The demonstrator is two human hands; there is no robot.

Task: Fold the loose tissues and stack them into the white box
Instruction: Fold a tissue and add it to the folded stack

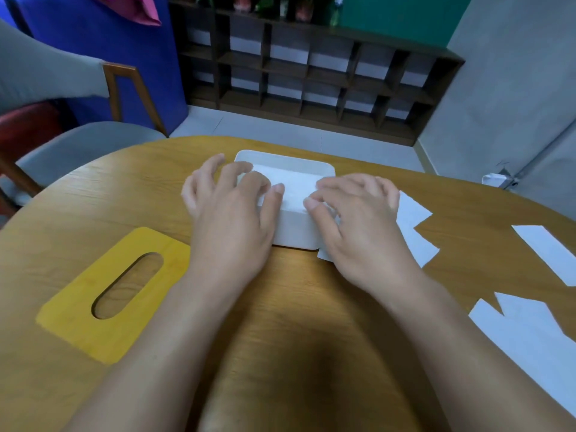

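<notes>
Fingers [277,188] of both hands curl onto the folded tissue [296,190] lying in the white box [296,232].

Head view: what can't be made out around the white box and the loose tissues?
- White box: how many tissues lie inside; both hands cover the tissue in it.
- Left hand, right hand: fingertips motion-blurred, grip unclear.
- Tissue beside the box: partly under the right hand.
- Tissues at the right: cut off by the frame edge.

Both hands hide the white box's [296,235] near corners, and the frame's right edge crops two loose tissues [530,332].
</notes>
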